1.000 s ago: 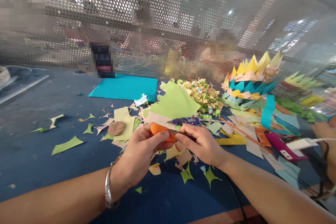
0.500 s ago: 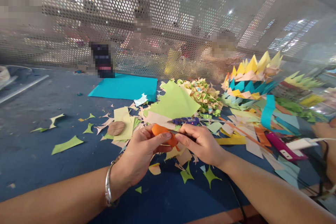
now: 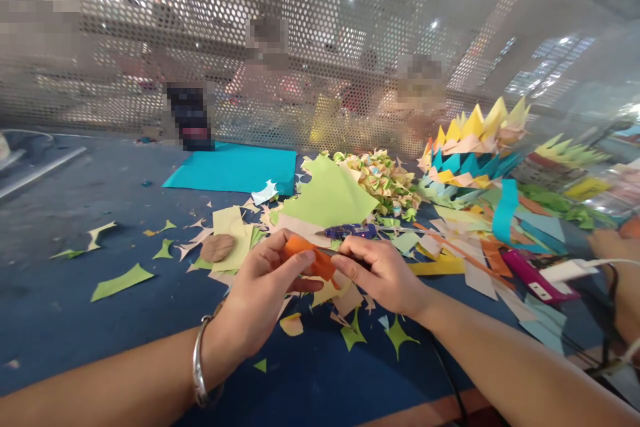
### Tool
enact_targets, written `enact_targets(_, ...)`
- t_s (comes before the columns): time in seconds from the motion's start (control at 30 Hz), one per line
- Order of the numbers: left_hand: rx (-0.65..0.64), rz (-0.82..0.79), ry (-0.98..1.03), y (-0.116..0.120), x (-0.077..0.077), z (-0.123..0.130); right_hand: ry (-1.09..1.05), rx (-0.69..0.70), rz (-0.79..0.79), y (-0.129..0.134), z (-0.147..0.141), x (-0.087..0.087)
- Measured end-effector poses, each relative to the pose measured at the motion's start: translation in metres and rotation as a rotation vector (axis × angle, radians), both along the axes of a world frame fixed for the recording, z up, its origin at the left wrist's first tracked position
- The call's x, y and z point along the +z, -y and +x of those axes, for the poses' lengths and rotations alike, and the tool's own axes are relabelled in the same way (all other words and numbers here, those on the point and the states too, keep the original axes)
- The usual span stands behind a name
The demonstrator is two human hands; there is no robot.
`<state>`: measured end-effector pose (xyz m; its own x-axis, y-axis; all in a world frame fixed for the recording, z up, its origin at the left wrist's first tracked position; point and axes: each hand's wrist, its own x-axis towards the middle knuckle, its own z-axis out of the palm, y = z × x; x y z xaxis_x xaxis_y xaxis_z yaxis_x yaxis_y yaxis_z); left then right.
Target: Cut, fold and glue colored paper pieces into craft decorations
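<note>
My left hand (image 3: 265, 287), with a silver bangle at its wrist, is closed on a piece of orange paper (image 3: 313, 260), thumb on top. The paper is bent, and part of it is hidden by the fingers. My right hand (image 3: 383, 273) pinches slim dark tweezers (image 3: 324, 250), mostly covered by the fingers; their thin tip lies along the orange paper. Just behind my hands is a dark blue glue gun (image 3: 350, 231) with a clear stick at its rear. Paper scraps, including a green star-shaped offcut (image 3: 355, 333), lie below and around my hands.
A turquoise sheet (image 3: 235, 169), a green sheet (image 3: 333, 193) and a heap of small folded pieces (image 3: 385, 180) lie ahead. A layered pointed paper piece (image 3: 473, 153) stands at right, near a magenta power strip (image 3: 537, 277). Another person's arm (image 3: 623, 287) is at far right; a perforated screen (image 3: 310, 27) rises behind.
The orange paper has turned and shifted slightly left in my left hand, its edge now facing the tweezers. My right hand has barely moved. The whole view has drifted slightly.
</note>
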<state>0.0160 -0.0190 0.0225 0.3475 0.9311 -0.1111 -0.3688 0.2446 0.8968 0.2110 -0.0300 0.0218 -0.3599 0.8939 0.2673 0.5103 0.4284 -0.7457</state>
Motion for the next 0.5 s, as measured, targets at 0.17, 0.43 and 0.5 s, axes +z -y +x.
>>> enact_targets(0.17,0.005,0.000,-0.034,-0.0010,0.0001,0.0000,0.007,-0.002,-0.011,-0.0004,0.0012,0.0000)
enact_targets(0.43,-0.005,-0.027,-0.032,-0.0003,-0.0026,-0.0003,0.013,-0.011,-0.012,0.0001,0.0006,-0.0005)
enact_targets(0.5,-0.010,-0.043,-0.042,-0.0003,-0.0028,-0.0006,0.006,-0.006,-0.012,0.0002,0.0005,-0.0009)
